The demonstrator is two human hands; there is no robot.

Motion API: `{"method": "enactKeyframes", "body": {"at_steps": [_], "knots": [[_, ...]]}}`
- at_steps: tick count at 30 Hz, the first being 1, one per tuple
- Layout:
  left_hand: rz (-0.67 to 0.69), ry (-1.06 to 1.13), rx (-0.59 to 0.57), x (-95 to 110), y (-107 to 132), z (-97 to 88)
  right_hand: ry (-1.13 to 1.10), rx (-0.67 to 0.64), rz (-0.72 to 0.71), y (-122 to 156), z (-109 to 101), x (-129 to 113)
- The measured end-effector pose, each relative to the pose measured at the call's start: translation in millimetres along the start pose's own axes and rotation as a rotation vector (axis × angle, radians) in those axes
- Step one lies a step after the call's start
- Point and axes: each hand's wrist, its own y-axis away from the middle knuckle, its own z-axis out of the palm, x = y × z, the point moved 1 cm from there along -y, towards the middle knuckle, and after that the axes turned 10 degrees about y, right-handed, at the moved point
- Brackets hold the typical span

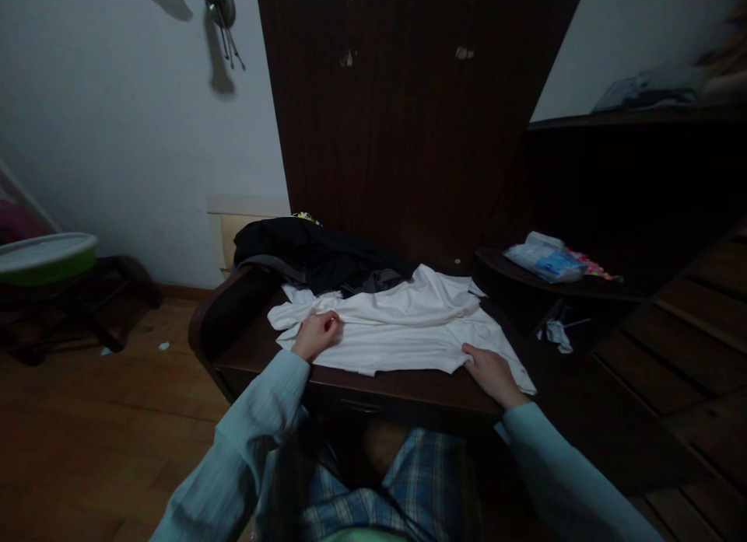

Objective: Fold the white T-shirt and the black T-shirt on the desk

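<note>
"Head view, dim light. Grip first: what does each hand have?"

"Right hand (493, 373): thumb and fingers pinching the near edge of a white garment (408, 332), toward its right end. Left hand (317, 336): fingers curled in on the cloth near the left end. Cannot tell whether any fabric is caught between them."

"Lie of the garment?"

"Long axis left to right, across the person's front. Most of it spreads between the hands and beyond them; a little runs out past each hand to the side. Surface creased, far side bunched higher."

"Nearer hand?"

"Neither. Both are at the cloth, one toward each end; the right sits on the near edge."

"Under and around?"

"Dark wooden counter (245, 349) beneath. Black clothing (309, 245) heaped just behind the garment, toward the left."

"Farther out?"

"Right: a low shelf (607, 291) bearing a plastic package (545, 256). Far left, well apart: a green basin (58, 268). Behind: a tall dark panel (408, 138)."
</note>
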Motion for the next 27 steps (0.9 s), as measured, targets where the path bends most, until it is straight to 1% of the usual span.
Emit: {"method": "enactKeyframes", "body": {"at_steps": [6, 9, 12, 15, 17, 19, 21, 23, 25, 27], "knots": [[-0.014, -0.011, 0.004, 5.7, 1.5, -2.7, 0.013, -0.001, 0.002, 1.6, 1.7, -0.5], [-0.024, -0.028, -0.028, 10.5, 4.4, -3.1, -0.001, 0.015, 0.017, 1.2, 5.8, 1.0], [0.047, 0.017, -0.143, 18.2, 9.4, -4.3, -0.041, 0.040, 0.030, 0.3, 11.0, 4.0], [0.162, 0.131, -0.324, 28.7, 17.5, -7.5, -0.111, 0.060, 0.048, -0.9, 14.6, 7.5], [0.209, 0.182, -0.434, 33.9, 24.5, -8.4, -0.198, 0.048, 0.080, -2.5, 14.3, 9.0], [0.235, 0.185, -0.516, 35.7, 31.7, -6.4, -0.355, 0.036, 0.099, -5.1, 10.0, 8.7], [0.241, 0.142, -0.556, 33.9, 37.5, -2.2, -0.559, -0.010, 0.059, -7.7, 0.9, 6.8], [0.243, 0.087, -0.563, 30.8, 41.0, 1.7, -0.747, -0.130, -0.036, -8.2, -12.6, 5.5], [0.258, 0.058, -0.555, 29.2, 43.0, 3.1, -0.854, -0.278, -0.106, -5.7, -29.0, 7.8], [0.275, 0.057, -0.547, 30.5, 44.8, 1.4, -0.878, -0.353, -0.096, -1.9, -46.0, 15.0]]}}
